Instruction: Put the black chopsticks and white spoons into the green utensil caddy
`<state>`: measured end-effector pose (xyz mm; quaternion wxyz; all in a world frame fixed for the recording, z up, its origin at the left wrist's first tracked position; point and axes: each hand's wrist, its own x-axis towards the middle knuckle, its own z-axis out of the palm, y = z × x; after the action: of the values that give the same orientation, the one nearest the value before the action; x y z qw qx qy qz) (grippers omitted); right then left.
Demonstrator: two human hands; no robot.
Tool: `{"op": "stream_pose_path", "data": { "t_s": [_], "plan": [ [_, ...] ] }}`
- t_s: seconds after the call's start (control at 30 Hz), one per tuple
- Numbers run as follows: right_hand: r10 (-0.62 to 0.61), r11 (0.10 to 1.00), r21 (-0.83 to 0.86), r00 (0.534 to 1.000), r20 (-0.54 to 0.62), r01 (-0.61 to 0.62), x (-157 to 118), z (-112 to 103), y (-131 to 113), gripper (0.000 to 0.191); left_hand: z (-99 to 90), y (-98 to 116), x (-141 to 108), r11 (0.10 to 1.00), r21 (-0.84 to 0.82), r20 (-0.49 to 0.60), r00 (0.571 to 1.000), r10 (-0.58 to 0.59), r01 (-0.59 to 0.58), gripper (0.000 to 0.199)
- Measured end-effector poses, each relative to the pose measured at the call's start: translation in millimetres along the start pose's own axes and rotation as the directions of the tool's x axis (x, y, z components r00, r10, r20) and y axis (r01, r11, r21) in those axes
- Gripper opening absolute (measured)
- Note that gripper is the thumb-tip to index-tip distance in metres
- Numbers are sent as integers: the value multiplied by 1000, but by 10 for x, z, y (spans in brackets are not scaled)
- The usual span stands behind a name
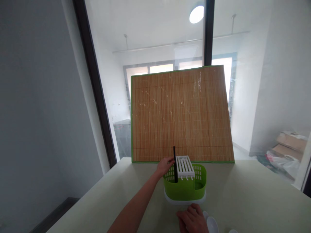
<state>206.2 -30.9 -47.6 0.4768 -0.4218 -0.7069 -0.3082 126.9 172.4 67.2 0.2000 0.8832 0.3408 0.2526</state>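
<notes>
A green basket (184, 191) with a white base stands on the pale table, and a white slotted rack (186, 166) sits across its top. My left hand (165, 165) is at the basket's left rim, its fingers closed on a slim black utensil (175, 168) that stands upright beside the rack, its lower end inside the basket. In front of the basket, near the table's front, my right hand (192, 219) has its fingers curled together; whatever they may hold is hidden. Just right of it lies a white spoon-like piece (212, 224), partly cut off by the frame.
A bamboo mat (181, 113) with green edging stands upright at the back of the pale table (243, 194). Another small white piece (233, 231) is at the bottom edge. Behind are a glass partition and, at the right, cardboard boxes (290, 142) with plastic bags.
</notes>
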Motion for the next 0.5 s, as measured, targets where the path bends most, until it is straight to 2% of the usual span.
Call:
{"op": "stream_pose_path", "data": {
  "t_s": [0.2, 0.27, 0.33, 0.4, 0.43, 0.47, 0.5],
  "plan": [
    [5, 1000, -11, 1000, 14, -4, 13, -17, 20, 22, -63, 2, -48, 1000, 3, -75, 997, -6, 6, 40],
    [19, 1000, -6, 1000, 17, -19, 15, -30, 32, 21, -117, 6, -134, 1000, -8, -171, 985, -31, 30, 47],
    [41, 999, 6, 999, 19, -41, 6, -45, 53, 20, -148, 10, -305, 997, -64, -350, 934, -70, 51, 47],
    [66, 997, 25, 997, 31, -67, -17, -60, 79, 19, -117, 18, -577, 987, -151, -536, 834, -129, 56, 42],
    [79, 996, 35, 996, 40, -80, -32, -68, 94, 19, -69, 26, -746, 980, -190, -597, 785, -164, 61, 40],
    [89, 995, 46, 995, 48, -91, -48, -76, 108, 20, 2, 40, -931, 973, -216, -623, 757, -200, 79, 38],
    [96, 993, 56, 994, 57, -100, -63, -84, 122, 20, 93, 62, -1124, 966, -233, -621, 748, -237, 112, 36]
  ]
}}
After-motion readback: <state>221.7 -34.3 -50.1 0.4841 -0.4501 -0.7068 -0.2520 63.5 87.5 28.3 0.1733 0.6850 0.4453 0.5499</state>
